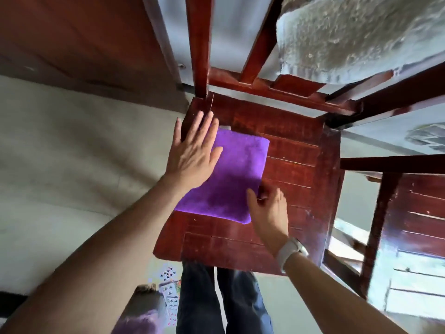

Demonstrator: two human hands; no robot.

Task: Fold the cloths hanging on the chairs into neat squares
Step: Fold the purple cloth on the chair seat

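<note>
Right hand [269, 213]: fingers pinching near right edge of purple cloth [231, 174]. Purple cloth: folded rectangle, flat on chair seat [296, 165], toward left edge. Left hand [195, 153]: open, palm flat on cloth's left edge. Grey cloth [356, 37]: draped over far chair back.

Folded purple cloth [231, 174] on a chair seat [289, 165]

Lies flat, a neat rectangle; a grey-white cloth [356, 37] hangs over the chair back.

Both hands, left hand [192, 155] flat, touch the folded purple cloth [231, 174] on a chair seat [289, 165].
</note>
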